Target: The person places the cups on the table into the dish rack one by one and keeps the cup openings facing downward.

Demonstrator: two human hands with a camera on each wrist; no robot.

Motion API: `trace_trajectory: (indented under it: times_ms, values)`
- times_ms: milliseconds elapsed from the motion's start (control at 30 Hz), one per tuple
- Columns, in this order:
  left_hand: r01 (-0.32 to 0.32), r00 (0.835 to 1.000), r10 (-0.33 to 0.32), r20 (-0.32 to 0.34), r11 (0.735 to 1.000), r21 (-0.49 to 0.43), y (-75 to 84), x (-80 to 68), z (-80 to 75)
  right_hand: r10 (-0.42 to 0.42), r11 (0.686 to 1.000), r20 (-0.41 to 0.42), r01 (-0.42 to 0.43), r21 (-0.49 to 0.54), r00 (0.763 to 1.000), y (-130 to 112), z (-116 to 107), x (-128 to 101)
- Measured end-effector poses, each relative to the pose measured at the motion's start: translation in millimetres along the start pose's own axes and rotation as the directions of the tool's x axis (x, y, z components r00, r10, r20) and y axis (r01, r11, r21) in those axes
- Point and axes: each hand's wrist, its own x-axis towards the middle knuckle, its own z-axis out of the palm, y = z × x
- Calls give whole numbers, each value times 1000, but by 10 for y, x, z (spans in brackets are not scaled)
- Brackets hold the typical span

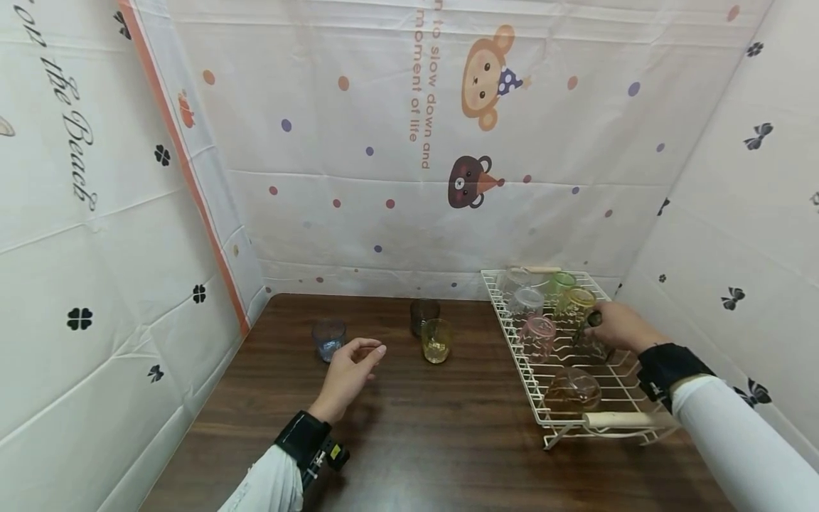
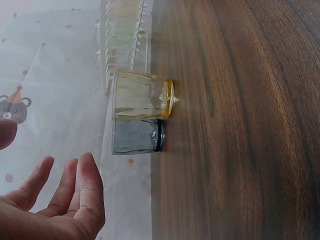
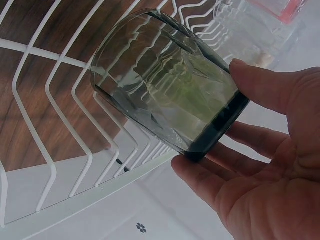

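Note:
In the right wrist view, my right hand (image 3: 270, 145) grips a dark grey drinking glass (image 3: 165, 85) by its thick base, thumb on one side and fingers on the other. That glass tilts mouth-down over the white wire rack (image 1: 526, 380). My left hand (image 1: 348, 373) hovers above the table beside a blue glass (image 1: 329, 341), holding nothing, its fingers loosely bent. Farther right on the table stand a yellow glass (image 2: 142, 95) and a dark grey one (image 2: 135, 139), both upright and close together.
Several glasses sit on the rack, among them a pink one (image 1: 539, 340), a clear one (image 1: 527, 302), a green one (image 1: 563, 282), a yellow one (image 1: 578, 299) and an amber one (image 1: 574, 391). Patterned white cloth (image 1: 358, 178) walls the brown wooden table (image 1: 448, 441).

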Motion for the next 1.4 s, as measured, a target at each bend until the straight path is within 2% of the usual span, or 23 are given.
trace_trajectory:
  times_ms: [167,500,700,933,1033,1200,1300,1400]
  values:
    - [5,1000,-5,1,1000,2,26,10,8,31,999,19,-31,13,999,22,-15,-36]
    - [-20,1000,20,-23,999,26,40,36,-14,40,999,8,-40,10,999,88,-40,-89]
    - [-54,997,59,-39,993,103,47,70,-72,38,999,-89,-39,-5,995,62,-86,-220]
    - [-124,984,152,-91,959,256,136,118,-205,33,999,-239,-31,13,971,-81,-174,-380]
    - [-134,976,182,-117,932,336,124,165,-267,-15,1000,-316,14,-5,948,-267,-224,-465]
    - [-132,969,215,-120,865,483,51,257,-357,-131,991,-428,121,-50,894,-597,-248,-572]
    - [-136,970,227,-89,809,572,-5,338,-412,-194,981,-474,183,-71,859,-816,-233,-643]
    - [-131,972,227,-58,730,671,-61,436,-469,-251,966,-498,247,-74,830,-1049,-217,-721]
